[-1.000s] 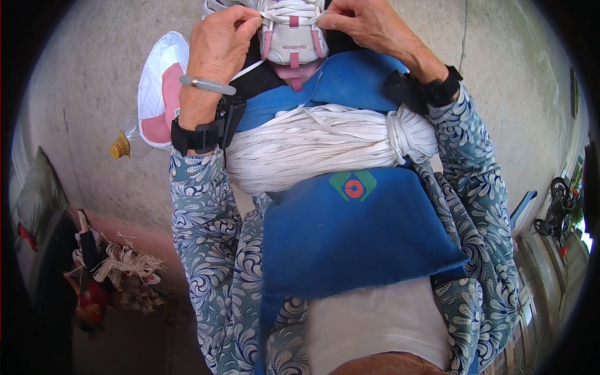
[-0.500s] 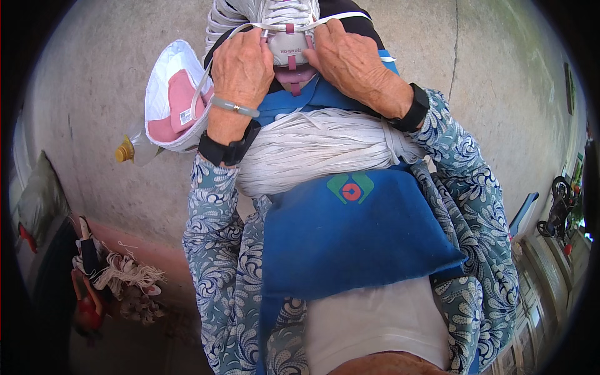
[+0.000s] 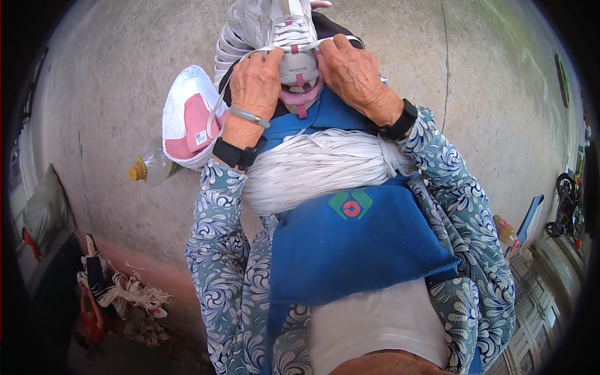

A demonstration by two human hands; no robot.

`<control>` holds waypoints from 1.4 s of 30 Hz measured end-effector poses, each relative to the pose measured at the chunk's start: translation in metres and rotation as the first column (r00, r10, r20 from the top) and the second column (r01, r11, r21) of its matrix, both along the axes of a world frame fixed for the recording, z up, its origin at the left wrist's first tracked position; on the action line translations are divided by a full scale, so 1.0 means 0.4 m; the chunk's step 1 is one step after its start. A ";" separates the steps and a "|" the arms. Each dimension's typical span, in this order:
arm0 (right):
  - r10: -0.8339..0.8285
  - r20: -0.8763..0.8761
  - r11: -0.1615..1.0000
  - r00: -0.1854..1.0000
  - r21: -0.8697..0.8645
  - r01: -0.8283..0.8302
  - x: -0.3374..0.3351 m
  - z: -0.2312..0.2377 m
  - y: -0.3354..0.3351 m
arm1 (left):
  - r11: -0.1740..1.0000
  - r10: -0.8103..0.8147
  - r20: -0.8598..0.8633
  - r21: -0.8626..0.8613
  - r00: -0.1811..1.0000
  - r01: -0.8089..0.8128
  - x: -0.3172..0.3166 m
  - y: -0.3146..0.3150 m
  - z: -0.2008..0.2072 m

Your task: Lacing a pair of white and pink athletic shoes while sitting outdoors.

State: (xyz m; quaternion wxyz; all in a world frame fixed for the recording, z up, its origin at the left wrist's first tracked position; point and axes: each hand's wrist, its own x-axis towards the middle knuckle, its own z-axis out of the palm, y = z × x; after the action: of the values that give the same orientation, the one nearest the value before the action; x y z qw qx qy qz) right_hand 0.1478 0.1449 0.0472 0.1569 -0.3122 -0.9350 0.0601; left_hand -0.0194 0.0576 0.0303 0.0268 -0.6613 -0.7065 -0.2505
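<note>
A pale grey and white sneaker point(image 3: 299, 67) with pink tabs rests on my lap, its heel opening toward me. A flat white shoelace point(image 3: 270, 48) crosses the top of its tongue. My left hand point(image 3: 255, 84) is closed at the left eyelet edge, pinching the lace; my right hand point(image 3: 355, 72) does likewise at the right edge. Their fingertips are partly hidden against the shoe. One lace end hangs past my left wrist. Across my lap lies a thick bundle of white laces point(image 3: 312, 165), above the blue apron point(image 3: 362, 250).
A white and pink fabric item point(image 3: 194, 119) sits left of my left hand, beside a clear bottle with a yellow cap point(image 3: 137, 170). More white laces hang beyond the shoe. At lower left is another person point(image 3: 94, 315) near a heap of pale laces point(image 3: 134, 290).
The view has shifted, so shoe, hands and surroundings sit lower in the picture. Both hands keep their hold at the lace; the shoe shows more of its toe side.
</note>
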 end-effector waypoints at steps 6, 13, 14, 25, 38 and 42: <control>-0.029 -0.064 0.985 0.998 -0.174 0.018 -0.004 -0.009 0.007 | 0.997 -0.010 -0.236 0.072 0.972 0.028 0.009 0.029 0.014; 0.044 -0.328 0.965 0.944 -0.232 -0.125 -0.010 -0.028 0.017 | 0.984 -0.043 -0.101 0.166 0.994 0.059 0.002 0.025 0.007; 0.064 -0.354 0.950 0.933 -0.264 -0.166 -0.011 -0.032 0.017 | 0.984 -0.043 -0.064 0.173 0.997 0.054 -0.003 0.023 0.005; 0.141 -0.044 0.974 0.989 0.187 -0.130 -0.032 0.005 0.007 | 0.990 -0.062 0.407 0.144 0.911 0.003 0.074 -0.067 0.069; 0.017 -0.512 0.257 0.859 -0.828 -0.499 -0.022 0.151 -0.080 | 0.873 -0.438 0.827 0.298 0.353 0.386 0.217 -0.144 0.298; -0.119 -0.419 -0.011 0.900 -0.906 -0.423 0.056 0.192 -0.023 | 0.869 -0.143 0.983 0.069 0.115 0.490 0.147 -0.192 0.225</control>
State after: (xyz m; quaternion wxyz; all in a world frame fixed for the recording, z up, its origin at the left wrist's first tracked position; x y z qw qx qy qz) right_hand 0.1702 0.1358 0.1239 0.0608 -0.2045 -0.5949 0.7750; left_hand 0.0392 -0.0192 0.1201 -0.5704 -0.4837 -0.4273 -0.5081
